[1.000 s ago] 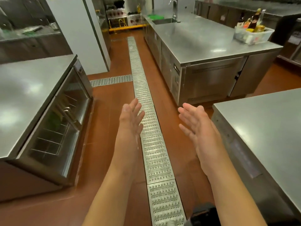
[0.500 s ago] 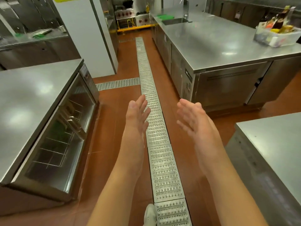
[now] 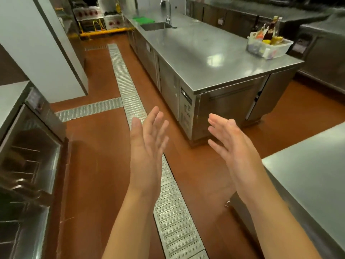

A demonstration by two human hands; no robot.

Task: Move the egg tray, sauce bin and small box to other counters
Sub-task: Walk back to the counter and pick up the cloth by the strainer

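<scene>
Your left hand and right hand are raised in front of you over the floor drain, palms facing each other, fingers straight and released, holding nothing. The sauce bin sits at the far right corner of the steel surface ahead, well apart from both hands.

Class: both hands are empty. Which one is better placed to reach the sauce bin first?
Right. The sauce bin sits far right on the counter, on the right hand side; the left hand is farther.
</scene>
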